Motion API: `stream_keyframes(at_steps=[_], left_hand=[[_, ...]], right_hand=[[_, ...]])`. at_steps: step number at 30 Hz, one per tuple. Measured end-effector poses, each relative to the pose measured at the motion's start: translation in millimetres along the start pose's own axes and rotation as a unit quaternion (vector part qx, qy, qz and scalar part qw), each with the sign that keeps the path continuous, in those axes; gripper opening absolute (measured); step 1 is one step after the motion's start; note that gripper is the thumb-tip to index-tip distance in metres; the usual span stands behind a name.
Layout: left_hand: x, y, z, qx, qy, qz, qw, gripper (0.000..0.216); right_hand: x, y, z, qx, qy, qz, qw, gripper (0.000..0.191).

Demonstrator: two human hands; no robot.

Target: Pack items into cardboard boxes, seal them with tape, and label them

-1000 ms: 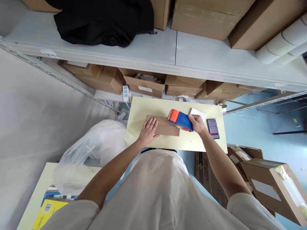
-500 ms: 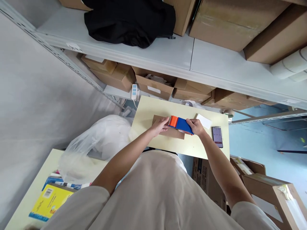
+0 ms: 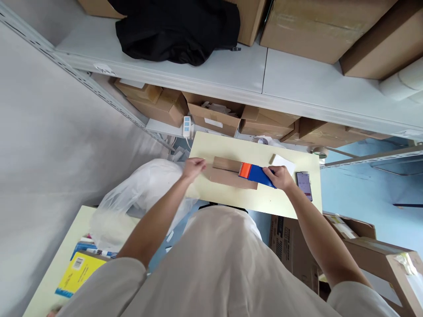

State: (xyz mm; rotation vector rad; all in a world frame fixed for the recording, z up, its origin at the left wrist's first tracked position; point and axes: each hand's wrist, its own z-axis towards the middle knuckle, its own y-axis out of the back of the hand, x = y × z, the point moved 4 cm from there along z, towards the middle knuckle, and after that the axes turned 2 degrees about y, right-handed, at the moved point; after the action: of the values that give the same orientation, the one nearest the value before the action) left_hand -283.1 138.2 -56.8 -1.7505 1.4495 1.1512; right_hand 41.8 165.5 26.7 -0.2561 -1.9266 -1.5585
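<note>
In my right hand (image 3: 280, 177) is a blue and orange packing tape dispenser (image 3: 259, 175), its fingers wrapped round the blue end. The orange end points left and lies over a small brown cardboard box (image 3: 228, 179) on the pale table. Off the box's left end is my left hand (image 3: 194, 169), fingers pinched together. Whatever is between those fingers, if anything, is too small to make out. To the right of the dispenser lie a white stack, perhaps cards or a small box (image 3: 283, 164), and a phone (image 3: 304, 186).
The pale table (image 3: 224, 143) stands against a metal shelf (image 3: 211, 81) holding cardboard boxes and black cloth (image 3: 178, 33). A tape roll (image 3: 320, 152) is behind the right corner. A translucent plastic bag (image 3: 142, 189) bulges at left; more boxes (image 3: 373, 255) stand at right.
My left hand has left the dispenser and moved left, past the box's end. The right hand has shifted the dispenser slightly right, and more of the box shows.
</note>
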Motion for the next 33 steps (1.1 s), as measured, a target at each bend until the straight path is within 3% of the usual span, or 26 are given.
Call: stream_keyframes(at_steps=[2, 4, 12, 15, 18, 22, 24, 26, 29, 31, 33], left_hand=[[9, 29, 6, -0.02, 0.005, 0.006, 1.0, 0.028], [20, 41, 12, -0.024, 0.008, 0.013, 1.0, 0.031], [62, -8, 16, -0.012, -0.015, 0.102, 0.995, 0.028], [73, -15, 13, -0.026, -0.026, 0.159, 0.987, 0.045], [80, -14, 14, 0.0, -0.018, 0.227, 0.974, 0.058], [65, -5, 11, -0.014, -0.035, 0.247, 0.968, 0.063], [45, -7, 3, -0.004, -0.09, 0.272, 0.958, 0.073], [22, -23, -11, 0.072, -0.201, 0.345, 0.914, 0.093], [3, -56, -33, 0.184, -0.328, 0.486, 0.789, 0.124], [1, -68, -36, 0.181, -0.325, 0.548, 0.75, 0.136], [2, -73, -33, 0.164, -0.305, 0.584, 0.734, 0.141]], right_hand=[[-2, 0, -2, -0.002, -0.001, -0.019, 1.0, 0.056], [-2, -2, -2, 0.0, -0.001, -0.028, 1.0, 0.056], [0, -8, 1, -0.004, -0.01, -0.046, 0.999, 0.056], [-1, -8, 1, -0.01, -0.012, -0.052, 0.999, 0.055], [0, -8, 1, -0.01, -0.016, -0.058, 0.998, 0.054], [0, -6, 0, -0.001, -0.017, -0.057, 0.998, 0.053], [0, -6, 0, 0.005, -0.017, -0.052, 0.998, 0.052], [2, -6, 1, 0.007, -0.022, -0.047, 0.999, 0.051], [6, -8, 4, 0.016, -0.021, -0.041, 0.999, 0.051], [7, -8, 6, 0.03, -0.012, -0.041, 0.999, 0.051], [-2, -4, 4, 0.044, -0.005, -0.05, 0.998, 0.052]])
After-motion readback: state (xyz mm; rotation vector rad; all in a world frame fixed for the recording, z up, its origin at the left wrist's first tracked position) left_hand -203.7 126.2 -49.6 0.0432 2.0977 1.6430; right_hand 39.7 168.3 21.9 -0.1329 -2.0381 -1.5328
